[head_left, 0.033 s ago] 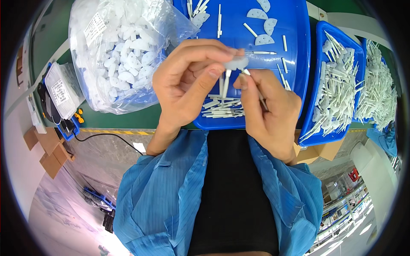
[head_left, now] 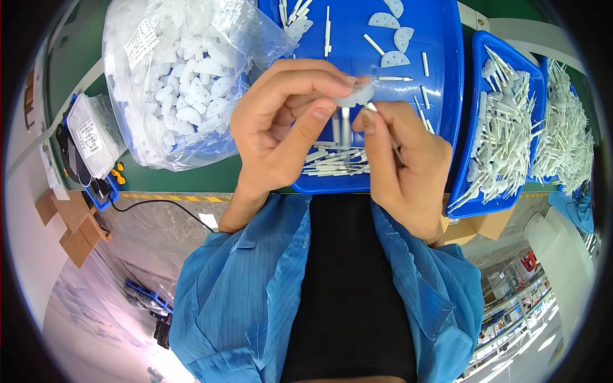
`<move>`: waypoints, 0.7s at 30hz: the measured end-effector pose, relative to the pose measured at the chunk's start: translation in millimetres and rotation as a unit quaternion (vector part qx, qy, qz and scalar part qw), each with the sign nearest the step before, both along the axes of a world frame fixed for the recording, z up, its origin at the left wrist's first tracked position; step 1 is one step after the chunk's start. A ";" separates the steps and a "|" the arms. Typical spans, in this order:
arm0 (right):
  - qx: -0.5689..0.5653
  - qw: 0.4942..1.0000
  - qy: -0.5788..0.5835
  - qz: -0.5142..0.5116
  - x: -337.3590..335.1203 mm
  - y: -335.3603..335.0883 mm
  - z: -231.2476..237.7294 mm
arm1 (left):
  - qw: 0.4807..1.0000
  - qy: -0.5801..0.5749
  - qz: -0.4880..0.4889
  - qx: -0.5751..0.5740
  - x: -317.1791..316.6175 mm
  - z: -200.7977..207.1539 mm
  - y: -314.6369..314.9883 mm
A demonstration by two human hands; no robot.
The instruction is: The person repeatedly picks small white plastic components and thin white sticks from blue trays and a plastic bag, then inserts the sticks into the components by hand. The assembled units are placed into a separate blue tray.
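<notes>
My left hand pinches a small white half-round plastic piece between thumb and fingertips. My right hand holds a thin white stick upright with its upper end against that piece, and a second thin stick lies along its fingers. Both hands hover over the near edge of a blue tray. Right under them in the tray lies a small heap of white sticks. Loose half-round pieces and single sticks are scattered at the tray's far end.
A clear bag full of white half-round pieces lies to the left on the green table. To the right, a second blue tray holds several assembled white parts, with another heap beyond. A small labelled bag and cardboard boxes sit far left.
</notes>
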State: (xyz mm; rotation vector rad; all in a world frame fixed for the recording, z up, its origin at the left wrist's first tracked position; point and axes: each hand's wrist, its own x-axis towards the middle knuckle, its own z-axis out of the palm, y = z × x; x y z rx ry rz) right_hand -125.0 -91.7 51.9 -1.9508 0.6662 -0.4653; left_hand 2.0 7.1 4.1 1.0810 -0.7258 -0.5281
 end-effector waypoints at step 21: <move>-0.179 0.965 -0.181 0.068 -1.1 -0.9 -25.3 | 0.985 -0.170 0.005 -0.014 9.7 12.1 9.1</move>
